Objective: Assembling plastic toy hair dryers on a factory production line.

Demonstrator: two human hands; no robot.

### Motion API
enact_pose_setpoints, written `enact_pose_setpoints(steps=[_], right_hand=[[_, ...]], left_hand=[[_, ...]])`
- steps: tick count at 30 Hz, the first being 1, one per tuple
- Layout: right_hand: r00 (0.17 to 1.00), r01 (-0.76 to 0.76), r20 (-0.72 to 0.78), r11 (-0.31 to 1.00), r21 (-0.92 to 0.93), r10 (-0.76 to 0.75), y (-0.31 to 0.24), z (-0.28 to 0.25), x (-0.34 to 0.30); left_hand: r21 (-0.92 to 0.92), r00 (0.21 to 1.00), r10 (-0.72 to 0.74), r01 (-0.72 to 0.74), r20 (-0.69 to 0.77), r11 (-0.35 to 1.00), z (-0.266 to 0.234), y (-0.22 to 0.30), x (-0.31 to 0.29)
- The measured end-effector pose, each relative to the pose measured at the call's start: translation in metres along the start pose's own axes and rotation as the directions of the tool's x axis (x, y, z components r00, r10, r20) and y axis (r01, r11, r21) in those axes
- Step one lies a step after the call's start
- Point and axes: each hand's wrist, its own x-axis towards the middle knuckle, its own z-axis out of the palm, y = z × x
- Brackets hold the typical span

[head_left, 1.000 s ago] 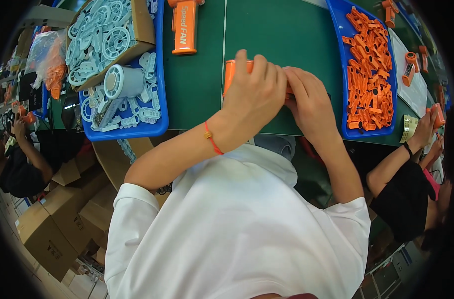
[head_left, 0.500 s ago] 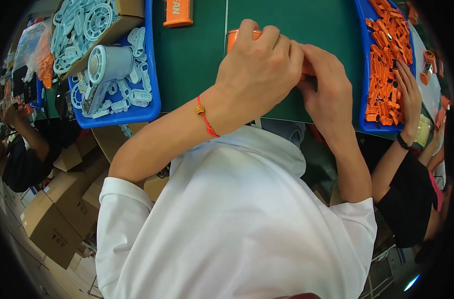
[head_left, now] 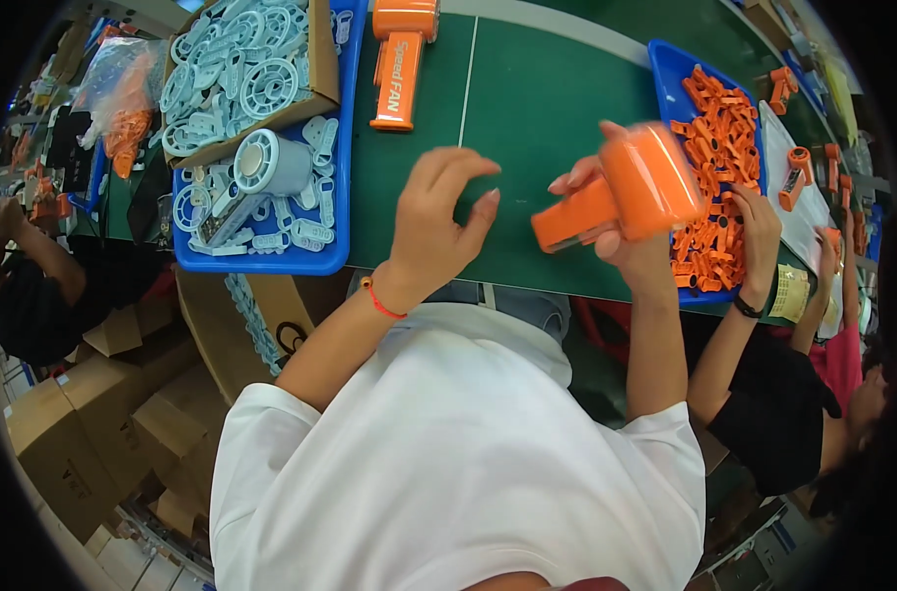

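Observation:
My right hand (head_left: 633, 260) grips an orange handheld fan (head_left: 651, 183), its round head tilted up to the right and its handle pointing left. Slight blur covers the fan. Over the green table (head_left: 522, 108), my left hand (head_left: 424, 219) holds nothing, with its thumb and curved fingers apart. Farther off, a second orange handheld fan (head_left: 399, 84) lies on the table, handle toward me.
On the left, a blue tray (head_left: 337, 246) holds light-blue plastic parts and a cardboard box (head_left: 322, 98). Another blue tray (head_left: 671, 79) on the right holds small orange parts, with a co-worker's hand (head_left: 761, 231) in it. Cartons (head_left: 89, 433) stand at lower left.
My hands have moved apart: the left drew back to the left, empty, while the right carries the orange fan toward the right-hand tray. The view has shifted too.

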Motion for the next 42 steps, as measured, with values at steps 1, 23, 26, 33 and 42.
enact_pose_setpoints(steps=[1, 23, 26, 33, 42], right_hand=[[0.999, 0.026, -0.019, 1.0, -0.012, -0.027, 0.003, -0.002, 0.007], [0.943, 0.306, 0.129, 0.649, -0.696, -0.306, 0.046, 0.031, 0.018], [0.994, 0.0, -0.098, 0.929, -0.37, -0.039, 0.055, 0.031, 0.017], [0.94, 0.081, 0.285, 0.69, -0.719, 0.187, -0.004, 0.037, 0.061], [0.915, -0.071, 0.05, -0.284, -0.956, -0.4, -0.001, -0.228, 0.311]], left_hand=[[-0.004, 1.0, 0.011, -0.011, -0.008, 1.0, 0.003, -0.005, -0.004], [-0.329, 0.954, -0.29, 0.252, -0.072, 0.91, -0.002, -0.004, -0.007], [-0.409, 0.98, -0.173, 0.199, 0.099, 0.891, 0.003, -0.006, -0.017], [-0.734, 0.883, -0.279, 0.469, 0.378, 0.491, 0.015, -0.015, -0.001], [-0.762, 0.837, -0.303, 0.543, 0.456, 0.353, 0.002, -0.013, 0.003]])
